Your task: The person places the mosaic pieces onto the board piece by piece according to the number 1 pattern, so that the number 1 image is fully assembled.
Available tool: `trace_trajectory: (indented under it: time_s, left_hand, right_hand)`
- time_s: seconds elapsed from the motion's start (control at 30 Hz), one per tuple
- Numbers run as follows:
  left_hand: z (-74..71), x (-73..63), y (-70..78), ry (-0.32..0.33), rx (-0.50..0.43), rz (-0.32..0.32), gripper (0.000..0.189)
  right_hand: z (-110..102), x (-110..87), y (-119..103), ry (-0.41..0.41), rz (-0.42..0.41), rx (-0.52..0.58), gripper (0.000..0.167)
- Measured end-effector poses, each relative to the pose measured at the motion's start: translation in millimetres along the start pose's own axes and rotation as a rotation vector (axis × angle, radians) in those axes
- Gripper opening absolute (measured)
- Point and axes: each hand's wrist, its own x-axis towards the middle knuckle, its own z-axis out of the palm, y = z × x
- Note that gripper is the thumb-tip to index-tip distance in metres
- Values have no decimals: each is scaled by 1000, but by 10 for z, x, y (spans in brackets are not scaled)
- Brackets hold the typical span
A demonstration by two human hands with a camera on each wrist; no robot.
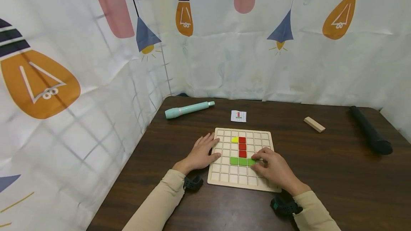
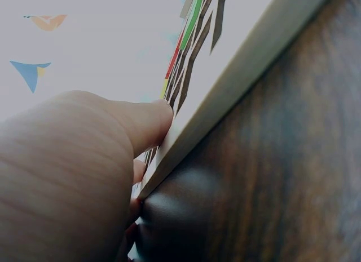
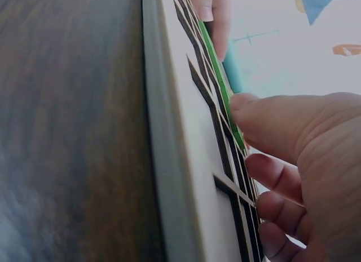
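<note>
A wooden grid board (image 1: 233, 178) lies flat on the dark table. On it a column of red tiles (image 1: 242, 146) stands above a row of green tiles (image 1: 243, 162), with a yellow piece (image 1: 235, 139) beside the top red one. At the row's right end, my right hand (image 1: 274, 167) pinches the last green tile (image 1: 251, 162) between thumb and index finger, its other fingers loosely bent over the board. My left hand (image 1: 202, 152) rests at the board's left edge, fingers extended and thumb (image 2: 152, 121) lying over the rim.
Behind the board is a small printed card (image 1: 238, 116) with a coloured pattern. A mint-green flashlight-shaped tube (image 1: 189, 109) lies back left. To the right are a wooden block (image 1: 314, 124) and a black cylindrical object (image 1: 370, 131). Patterned white curtains (image 1: 224, 63) hang around the table.
</note>
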Motion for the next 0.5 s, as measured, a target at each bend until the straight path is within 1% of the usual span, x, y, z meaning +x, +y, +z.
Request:
trace_trajectory:
  time_s: [0.1,0.27,0.4,0.5]
  left_hand:
    - [9,7,-2,-6,6,-9,64]
    - [25,4,-5,-1,-3,-4,63]
    - [32,-3,-11,-4,-9,0,63]
    - [26,-2,-24,-9,-15,4,63]
  right_hand:
    - [-4,-3,11,18,-11,16,19]
    - [-1,-10,41,50,-14,54,16]
    - [-18,-10,72,71,11,74,13]
    - [-64,9,115,87,31,75,13]
